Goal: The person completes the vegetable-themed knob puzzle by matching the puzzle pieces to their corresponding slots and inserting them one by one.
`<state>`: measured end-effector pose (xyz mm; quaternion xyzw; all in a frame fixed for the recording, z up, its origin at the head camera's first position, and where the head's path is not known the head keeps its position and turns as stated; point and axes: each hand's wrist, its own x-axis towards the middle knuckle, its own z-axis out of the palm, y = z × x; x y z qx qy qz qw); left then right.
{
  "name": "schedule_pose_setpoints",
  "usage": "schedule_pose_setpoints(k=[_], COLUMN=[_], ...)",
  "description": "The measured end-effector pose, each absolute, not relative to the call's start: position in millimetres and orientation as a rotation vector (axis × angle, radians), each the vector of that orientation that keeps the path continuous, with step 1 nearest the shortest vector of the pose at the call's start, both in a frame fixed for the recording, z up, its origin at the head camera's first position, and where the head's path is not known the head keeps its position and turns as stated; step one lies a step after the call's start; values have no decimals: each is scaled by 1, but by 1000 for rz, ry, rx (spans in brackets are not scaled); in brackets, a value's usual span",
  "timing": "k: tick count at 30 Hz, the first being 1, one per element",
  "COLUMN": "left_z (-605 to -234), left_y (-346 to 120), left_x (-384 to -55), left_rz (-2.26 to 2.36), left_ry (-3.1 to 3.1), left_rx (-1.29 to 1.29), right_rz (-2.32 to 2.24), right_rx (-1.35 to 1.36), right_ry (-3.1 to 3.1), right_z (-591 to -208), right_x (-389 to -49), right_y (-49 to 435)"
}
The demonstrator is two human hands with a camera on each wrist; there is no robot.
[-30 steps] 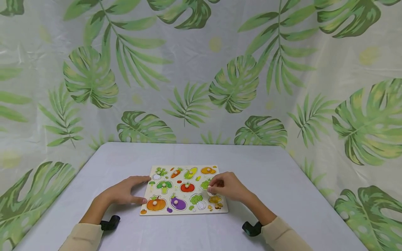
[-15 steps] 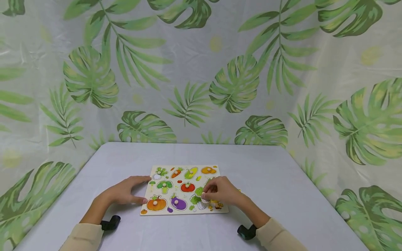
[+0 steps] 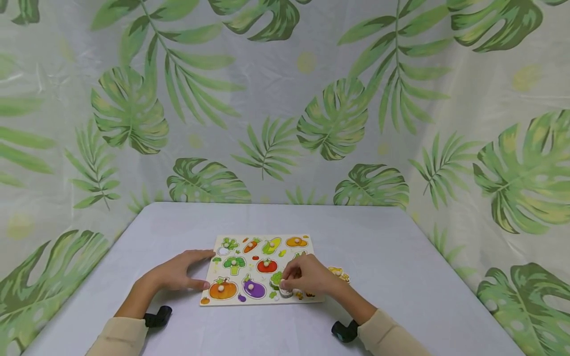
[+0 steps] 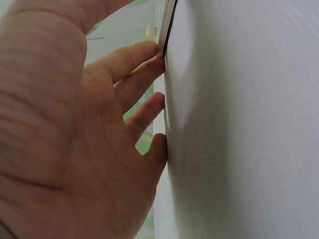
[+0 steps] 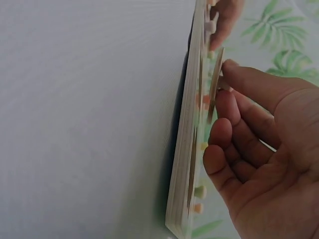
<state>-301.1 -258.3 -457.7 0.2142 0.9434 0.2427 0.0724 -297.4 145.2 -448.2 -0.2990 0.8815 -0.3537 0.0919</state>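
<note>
A wooden knob puzzle board (image 3: 277, 301) with vegetable pictures lies on the table. My right hand (image 3: 307, 277) pinches the knob of a green and white bok choy puzzle piece (image 3: 276, 280), low over the board's front right. In the right wrist view the piece (image 5: 216, 89) stands slightly apart from the board face, tilted, its knob between thumb and fingertips. My left hand (image 3: 178, 272) is spread at the board's left edge, thumb and index fingertip right at it. In the left wrist view, the fingers (image 4: 137, 64) extend loosely to the board's edge and the tabletop.
Knobbed pieces sit in the board, among them a pumpkin (image 3: 222, 289), an eggplant (image 3: 254, 288), a tomato (image 3: 267, 266) and broccoli (image 3: 234, 265). A mushroom piece (image 3: 339, 273) lies off the board's right side, partly behind the right wrist. A leaf-print curtain (image 3: 285, 123) hangs behind the table.
My right hand has moved left and toward the front, carrying the bok choy piece from the board's right side. The mushroom piece on the right has come into view. My left hand stays put.
</note>
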Motion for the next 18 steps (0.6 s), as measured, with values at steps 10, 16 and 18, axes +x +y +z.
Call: schedule_pose_setpoints(k=[10,16,18], left_z=[-456,-454,-454], left_y=[-256,-256,-256], left_x=[-300,-299,-299], left_rz=[718,724,730], left_ry=[2833,2828,2825], left_rx=[673,674,660], right_rz=[-1024,-1022,-1024], right_rx=[-887,-866,-876], right_ry=[2599,2601,2597], right_z=[-448,-451,-451], right_x=[-294,-295,-296], right_y=[144,144,143])
